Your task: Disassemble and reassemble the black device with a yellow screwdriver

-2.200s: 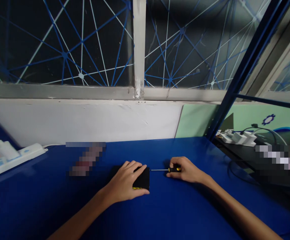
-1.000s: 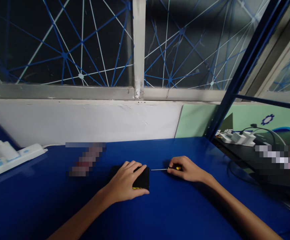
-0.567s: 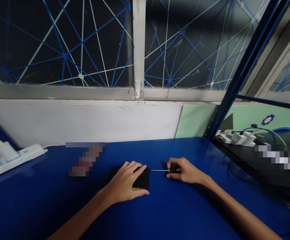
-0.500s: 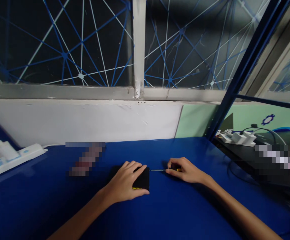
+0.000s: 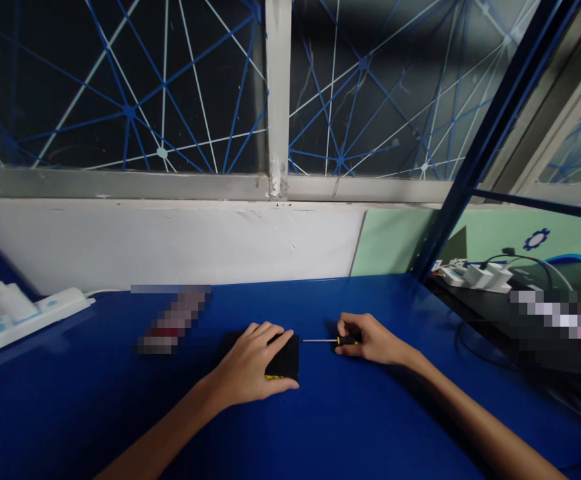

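Observation:
My left hand [image 5: 256,363] lies over a flat black box [image 5: 285,361] on the blue table, fingers across its top and thumb along the near side. A strip of yellow shows on the box's near edge; the hand hides much of the rest. In my right hand [image 5: 367,339] a screwdriver [image 5: 345,341] with a black and yellow handle is pinched between thumb and fingers. Its thin metal shaft points left and level, with the tip at the right side of the box near the far corner. Whether the tip sits inside a screw is too small to tell.
A white power strip [image 5: 30,320] with a plug stands on the blue table [image 5: 370,420] at the left. Behind it lies a blurred-out item [image 5: 177,320]. At the right, past a blue metal post [image 5: 463,180], a dark surface bears white plugs [image 5: 487,275] and cables.
The fingers of my right hand have shifted round the screwdriver's handle, so more of the black handle shows. My left hand and the box have stayed put.

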A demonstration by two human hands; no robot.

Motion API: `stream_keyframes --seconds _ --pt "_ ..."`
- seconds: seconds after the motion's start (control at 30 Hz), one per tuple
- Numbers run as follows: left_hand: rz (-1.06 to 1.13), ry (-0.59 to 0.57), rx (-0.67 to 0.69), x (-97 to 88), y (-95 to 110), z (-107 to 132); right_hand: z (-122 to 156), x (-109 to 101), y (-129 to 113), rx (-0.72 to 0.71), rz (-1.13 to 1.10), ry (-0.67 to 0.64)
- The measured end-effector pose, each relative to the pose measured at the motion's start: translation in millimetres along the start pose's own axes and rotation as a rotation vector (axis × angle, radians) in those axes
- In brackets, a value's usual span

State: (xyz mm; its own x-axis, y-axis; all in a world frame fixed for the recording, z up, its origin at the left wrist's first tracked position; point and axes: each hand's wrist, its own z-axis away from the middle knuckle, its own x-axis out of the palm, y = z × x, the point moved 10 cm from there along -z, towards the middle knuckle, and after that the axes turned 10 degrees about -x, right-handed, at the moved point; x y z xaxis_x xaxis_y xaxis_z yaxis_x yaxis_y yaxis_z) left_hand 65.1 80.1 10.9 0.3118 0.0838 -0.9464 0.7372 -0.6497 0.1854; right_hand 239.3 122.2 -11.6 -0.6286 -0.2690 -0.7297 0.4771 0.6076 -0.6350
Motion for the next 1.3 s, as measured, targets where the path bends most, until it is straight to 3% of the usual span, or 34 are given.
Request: stream_keyframes --seconds 0.47,0.63,0.77,1.3 --pt "0.021 0.020 0.008 -4.6 2.7 0.8 -0.3 -6.8 -9.0 -0.035 0.084 -0.014" --pt "0.030 0.039 0.014 -5.4 2.1 0.8 -0.1 -7.9 -3.6 -0.028 0.103 0.031" --pt "0.020 0.020 0.005 -2.8 1.0 0.6 0.8 -0.3 3.7 0.019 0.086 -0.008" --pt "0.026 0.033 0.015 -2.6 0.4 1.3 -1.5 -9.1 -9.5 -0.021 0.178 0.010"
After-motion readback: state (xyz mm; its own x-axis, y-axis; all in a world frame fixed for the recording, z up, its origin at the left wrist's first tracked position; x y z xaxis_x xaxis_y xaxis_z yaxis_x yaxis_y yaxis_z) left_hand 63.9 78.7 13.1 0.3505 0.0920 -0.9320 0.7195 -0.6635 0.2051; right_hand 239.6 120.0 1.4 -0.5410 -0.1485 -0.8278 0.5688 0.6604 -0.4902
